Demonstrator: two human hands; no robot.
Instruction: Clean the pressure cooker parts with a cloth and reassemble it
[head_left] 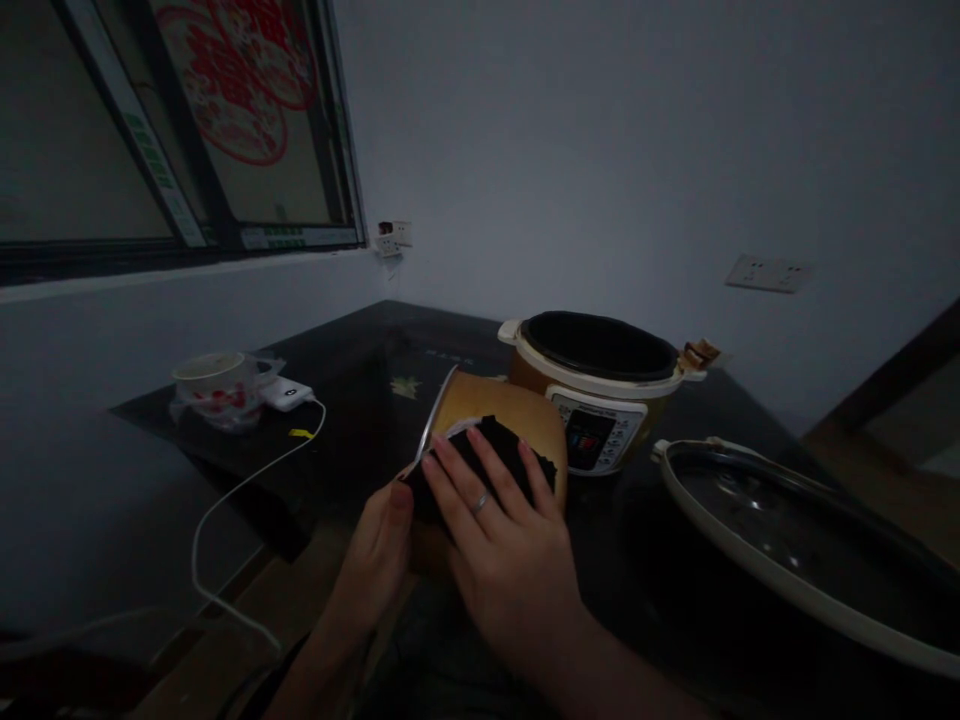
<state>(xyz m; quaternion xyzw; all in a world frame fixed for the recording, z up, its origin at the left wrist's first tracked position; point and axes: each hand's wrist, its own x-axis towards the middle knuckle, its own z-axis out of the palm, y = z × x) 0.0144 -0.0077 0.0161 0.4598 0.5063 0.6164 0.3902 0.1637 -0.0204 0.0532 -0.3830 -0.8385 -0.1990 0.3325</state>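
A gold-coloured cooking pot (495, 392) with a silver rim is tipped on its side in front of me. My left hand (380, 545) is closed on the rim at its left, thumb on the near side. Across the pot's outer wall, my right hand (504, 535), wearing a ring, holds a black cloth (487, 440) pressed flat, with its fingers stretched over it. Part of the cloth and the pot's lower side are hidden by the hands. Just behind stands an electric cooker (600, 425) without its lid, its inside dark.
A glass lid (810, 530) with a pale rim lies at right on the dark table (352, 390). At left are a cup wrapped in plastic (217, 390) and a white device (289, 393) whose cable (196, 550) hangs over the edge. Wall sockets (769, 273) are behind.
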